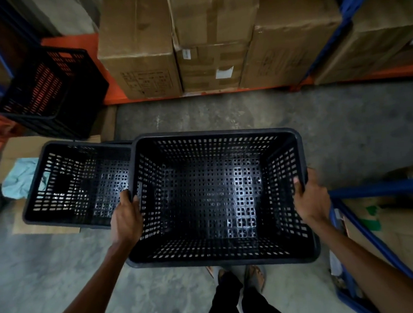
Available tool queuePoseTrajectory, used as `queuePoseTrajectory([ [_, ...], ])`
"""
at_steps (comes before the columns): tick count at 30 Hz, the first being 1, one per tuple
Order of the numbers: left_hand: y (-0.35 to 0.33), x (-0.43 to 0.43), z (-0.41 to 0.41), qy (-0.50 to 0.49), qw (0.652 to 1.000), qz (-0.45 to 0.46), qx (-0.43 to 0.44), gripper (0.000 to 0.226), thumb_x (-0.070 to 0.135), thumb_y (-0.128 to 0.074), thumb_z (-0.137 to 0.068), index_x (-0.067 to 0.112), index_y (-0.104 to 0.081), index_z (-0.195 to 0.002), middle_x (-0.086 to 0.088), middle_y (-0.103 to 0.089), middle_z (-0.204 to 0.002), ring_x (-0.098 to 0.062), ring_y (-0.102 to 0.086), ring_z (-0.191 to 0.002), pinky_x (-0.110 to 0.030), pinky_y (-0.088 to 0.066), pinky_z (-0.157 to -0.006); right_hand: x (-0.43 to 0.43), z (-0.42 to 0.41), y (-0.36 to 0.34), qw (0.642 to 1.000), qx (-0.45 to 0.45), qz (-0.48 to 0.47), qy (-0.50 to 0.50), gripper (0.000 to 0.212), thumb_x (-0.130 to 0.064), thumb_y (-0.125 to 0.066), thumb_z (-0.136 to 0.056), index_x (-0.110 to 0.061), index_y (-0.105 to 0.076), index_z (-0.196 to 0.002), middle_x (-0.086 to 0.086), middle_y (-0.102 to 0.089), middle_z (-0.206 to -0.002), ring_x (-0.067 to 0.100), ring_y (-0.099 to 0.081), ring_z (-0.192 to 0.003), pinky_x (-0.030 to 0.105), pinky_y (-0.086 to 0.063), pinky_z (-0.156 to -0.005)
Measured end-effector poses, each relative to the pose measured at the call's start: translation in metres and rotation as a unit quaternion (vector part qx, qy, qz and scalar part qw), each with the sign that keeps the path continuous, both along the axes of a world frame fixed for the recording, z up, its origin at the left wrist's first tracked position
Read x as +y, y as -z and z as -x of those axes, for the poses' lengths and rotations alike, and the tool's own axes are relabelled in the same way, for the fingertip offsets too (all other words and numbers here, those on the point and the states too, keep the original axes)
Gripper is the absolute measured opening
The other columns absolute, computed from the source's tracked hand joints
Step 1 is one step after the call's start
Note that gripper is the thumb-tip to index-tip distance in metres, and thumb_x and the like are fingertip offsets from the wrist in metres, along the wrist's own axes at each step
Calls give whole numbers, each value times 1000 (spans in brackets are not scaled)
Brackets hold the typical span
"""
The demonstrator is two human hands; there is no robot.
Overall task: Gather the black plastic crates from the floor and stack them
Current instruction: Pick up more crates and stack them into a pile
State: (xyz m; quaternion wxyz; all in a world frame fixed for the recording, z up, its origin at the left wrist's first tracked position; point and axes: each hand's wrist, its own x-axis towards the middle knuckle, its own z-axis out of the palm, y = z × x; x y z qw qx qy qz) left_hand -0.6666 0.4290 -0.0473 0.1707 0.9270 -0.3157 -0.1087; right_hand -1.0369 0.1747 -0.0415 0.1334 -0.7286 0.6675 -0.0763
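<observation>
As left hand (125,220), right hand (312,197) grip — crate (215,192)

Printed panel and labels on cardboard boxes (140,70) — too blurred, nothing legible

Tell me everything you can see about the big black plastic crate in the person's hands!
The big black plastic crate is rectangular, open-topped, its walls and bottom full of small holes. It is empty, upright, roughly level, held above the grey concrete floor. The left hand grips its left rim, the right hand its right rim.
</observation>
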Motion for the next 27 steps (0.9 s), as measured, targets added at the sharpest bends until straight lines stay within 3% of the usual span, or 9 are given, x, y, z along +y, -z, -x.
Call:
queuePoseTrajectory([
  [3, -1, -3, 3, -11, 1000, -11, 10, 16, 32, -34, -101, 16, -36, -103, -20, -67, -74, -33, -61, -55, -40, -51, -47, -2, -3, 0, 1000, 17, -4, -10, 31, -32, -46, -99, -15, -44, -125, 24, -70, -89, 45, -68, -75, 41, -51, -57],
  [13, -10, 2, 14, -17, 999, -33, 5, 19, 29, -32, -102, 12, -39, -109, -23, -68, -84, -37, -67, -66, -44, -55, -51, 3, -5, -4, 998, 45, -34, -7, 33, -32, -43, -100, -13, -42, -127, 25, -70, -87, 44, -69, -74, 43, -52, -58],
  [17, -13, 1, 17, -22, 999, -28, 4, 25, 30, -30, -102, 10, -40, -115, -22, -69, -87, -36, -68, -69, -43, -56, -54, 2, -1, -6, 998, 44, -34, -23, 34, -31, -43, -100, -12, -42, -128, 25, -70, -85, 43, -69, -73, 37, -47, -54],
  [23, -10, 2, 16, -28, 999, -14, -14, 33, 30, -34, -101, 4, -47, -116, -24, -68, -89, -41, -67, -76, -42, -52, -58, 1, -4, -8, 998, 44, -44, -11, 31, -28, -46, -99, -13, -42, -126, 24, -70, -85, 43, -69, -73, 40, -52, -56],
  [27, -10, 1, 17, -23, 999, 10, -30, 35, 27, -38, -101, 1, -50, -121, -26, -68, -89, -42, -67, -74, -40, -50, -58, -2, -3, -3, 998, 44, -33, -18, 31, -28, -46, -99, -13, -40, -125, 22, -69, -78, 41, -68, -66, 35, -47, -52],
])
